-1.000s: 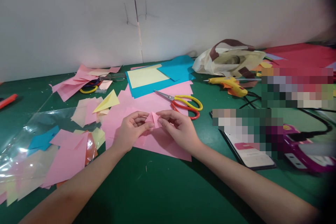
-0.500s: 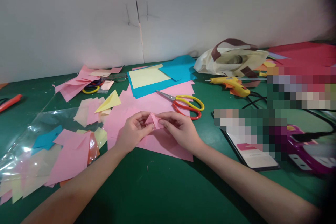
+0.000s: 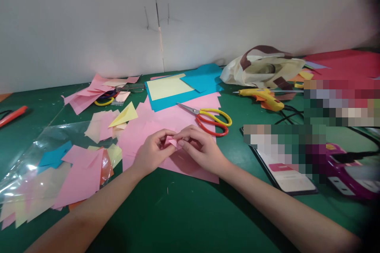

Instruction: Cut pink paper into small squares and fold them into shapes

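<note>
A small folded pink paper piece (image 3: 171, 140) is pinched between both of my hands above the green table. My left hand (image 3: 152, 152) grips its left side with curled fingers. My right hand (image 3: 199, 148) presses its right side with thumb and forefinger closed over it. Most of the piece is hidden by my fingers. Beneath my hands lie large pink paper sheets (image 3: 184, 162). Red and yellow scissors (image 3: 212, 118) rest just beyond my right hand.
Blue and yellow sheets (image 3: 178, 87) lie at the back. Paper scraps and a clear plastic sleeve (image 3: 44, 158) cover the left. A yellow glue gun (image 3: 263, 97), a cloth bag (image 3: 264, 69), a phone (image 3: 287, 176) and a purple device (image 3: 347, 174) sit at the right.
My hands have closed in over the pink piece, which now shows less and sits lower between my fingers. The view has shifted slightly.
</note>
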Action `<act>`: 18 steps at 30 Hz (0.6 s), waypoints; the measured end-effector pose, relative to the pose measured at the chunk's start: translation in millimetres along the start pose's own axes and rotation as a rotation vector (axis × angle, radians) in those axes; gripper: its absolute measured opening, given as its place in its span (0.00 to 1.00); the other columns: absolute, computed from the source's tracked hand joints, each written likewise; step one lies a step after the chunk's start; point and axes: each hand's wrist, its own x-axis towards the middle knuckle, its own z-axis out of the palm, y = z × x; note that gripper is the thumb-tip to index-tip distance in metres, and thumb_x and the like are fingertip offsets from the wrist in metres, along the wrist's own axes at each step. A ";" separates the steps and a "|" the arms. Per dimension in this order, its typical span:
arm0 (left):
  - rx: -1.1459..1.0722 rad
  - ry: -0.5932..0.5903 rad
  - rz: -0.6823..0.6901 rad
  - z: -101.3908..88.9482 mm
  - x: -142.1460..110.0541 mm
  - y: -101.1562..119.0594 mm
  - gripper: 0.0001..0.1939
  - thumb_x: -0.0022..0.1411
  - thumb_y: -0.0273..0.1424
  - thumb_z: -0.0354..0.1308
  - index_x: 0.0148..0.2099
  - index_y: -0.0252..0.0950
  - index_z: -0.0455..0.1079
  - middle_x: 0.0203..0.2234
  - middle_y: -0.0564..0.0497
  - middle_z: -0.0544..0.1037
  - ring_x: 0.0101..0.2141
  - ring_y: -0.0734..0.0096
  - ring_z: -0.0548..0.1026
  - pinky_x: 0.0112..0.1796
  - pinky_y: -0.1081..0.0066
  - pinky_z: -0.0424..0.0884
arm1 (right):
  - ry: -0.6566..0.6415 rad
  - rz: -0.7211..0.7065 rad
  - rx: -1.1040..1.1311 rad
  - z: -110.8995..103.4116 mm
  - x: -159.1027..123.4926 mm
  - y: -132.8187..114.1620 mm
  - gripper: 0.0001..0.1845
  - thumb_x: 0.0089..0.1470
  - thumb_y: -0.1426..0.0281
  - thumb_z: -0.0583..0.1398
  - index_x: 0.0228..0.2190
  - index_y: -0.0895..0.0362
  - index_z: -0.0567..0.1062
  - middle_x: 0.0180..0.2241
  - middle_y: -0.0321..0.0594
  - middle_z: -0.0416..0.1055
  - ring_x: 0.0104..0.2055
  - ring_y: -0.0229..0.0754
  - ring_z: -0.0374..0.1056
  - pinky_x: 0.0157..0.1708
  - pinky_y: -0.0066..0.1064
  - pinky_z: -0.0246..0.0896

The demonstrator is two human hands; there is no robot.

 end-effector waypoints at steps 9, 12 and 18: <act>0.027 -0.049 -0.004 -2.8 -0.2 -1.0 0.07 0.54 0.30 0.58 0.37 0.37 0.70 0.26 0.55 0.73 0.29 0.72 0.71 0.31 0.73 0.66 | -0.046 -0.091 -0.064 0.0 -2.2 4.3 0.08 0.53 0.68 0.61 0.37 0.53 0.77 0.38 0.42 0.64 0.40 0.40 0.65 0.39 0.35 0.65; 0.028 -0.036 -0.020 -2.2 0.0 -3.2 0.10 0.54 0.33 0.60 0.38 0.37 0.70 0.28 0.53 0.75 0.29 0.71 0.72 0.31 0.72 0.67 | -0.030 -0.032 -0.033 -0.7 -1.1 3.1 0.07 0.55 0.67 0.59 0.32 0.54 0.77 0.35 0.41 0.65 0.40 0.41 0.66 0.40 0.36 0.64; -0.068 -0.089 -0.007 -1.5 -2.5 0.1 0.19 0.53 0.32 0.61 0.48 0.37 0.66 0.32 0.50 0.77 0.30 0.72 0.73 0.30 0.73 0.68 | 0.036 0.090 0.063 -0.3 1.9 3.9 0.08 0.52 0.64 0.61 0.26 0.56 0.71 0.30 0.38 0.65 0.32 0.38 0.64 0.31 0.32 0.62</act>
